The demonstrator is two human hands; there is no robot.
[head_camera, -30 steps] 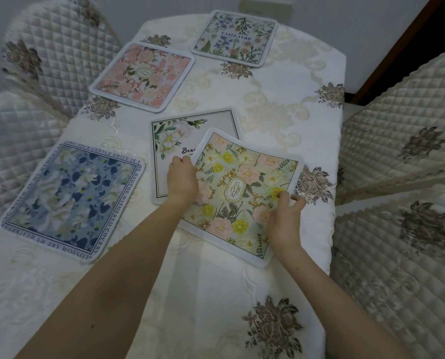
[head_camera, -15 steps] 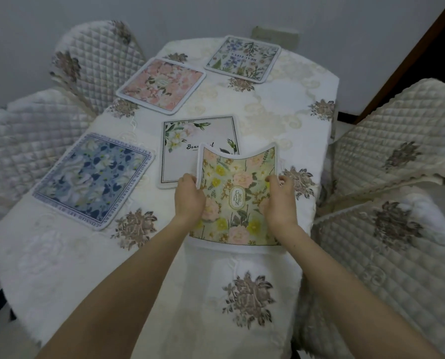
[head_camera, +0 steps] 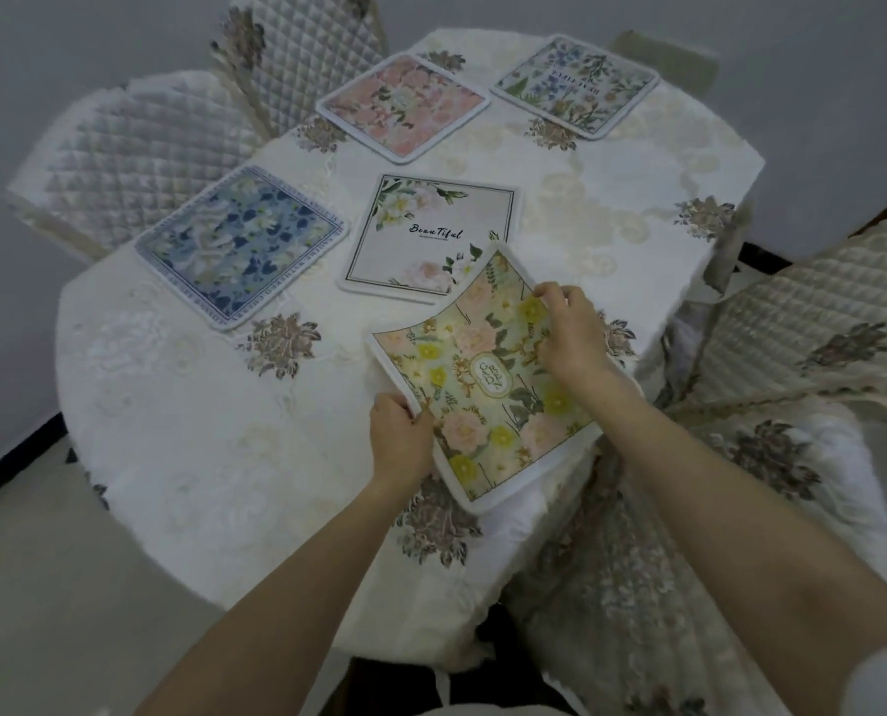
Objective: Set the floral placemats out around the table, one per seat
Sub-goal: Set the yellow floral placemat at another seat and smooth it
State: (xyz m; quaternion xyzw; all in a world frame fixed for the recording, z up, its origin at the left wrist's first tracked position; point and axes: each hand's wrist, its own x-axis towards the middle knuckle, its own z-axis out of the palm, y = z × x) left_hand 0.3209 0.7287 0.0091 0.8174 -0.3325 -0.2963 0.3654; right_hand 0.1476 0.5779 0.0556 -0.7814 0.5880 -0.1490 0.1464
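We count five placemats on the table (head_camera: 183, 457), which is draped in a cream embroidered cloth, and we take the white placemat lettered "Beautiful" (head_camera: 433, 235) at the centre as our landmark. To its left, near the table's left edge, lies the blue floral placemat (head_camera: 240, 245), flat, with a band of lettering round its border. Beyond the landmark and a little to its left lies the pink floral placemat (head_camera: 402, 105), also flat, white-rimmed. Beyond it and to its right, near the far edge, lies the pale placemat with blue and green sprigs (head_camera: 575, 85). The fifth, the yellow-green placemat (head_camera: 483, 385), sits just on the near right of the landmark, its far corner curling up over the landmark's near right corner; it shows pink and yellow blooms, green leaves, a white rim and an oval label at its middle, and it bends upward instead of lying flat. We see two hands on it: our left hand (head_camera: 400, 441) pinches its near left edge, thumb on top and fingers folded under, and our right hand (head_camera: 570, 333) grips its far right edge with fingers curled over the top. We count four quilted chairs: two left of the landmark (head_camera: 136, 142) (head_camera: 302, 49) and two right of it (head_camera: 818, 323) (head_camera: 741, 509).
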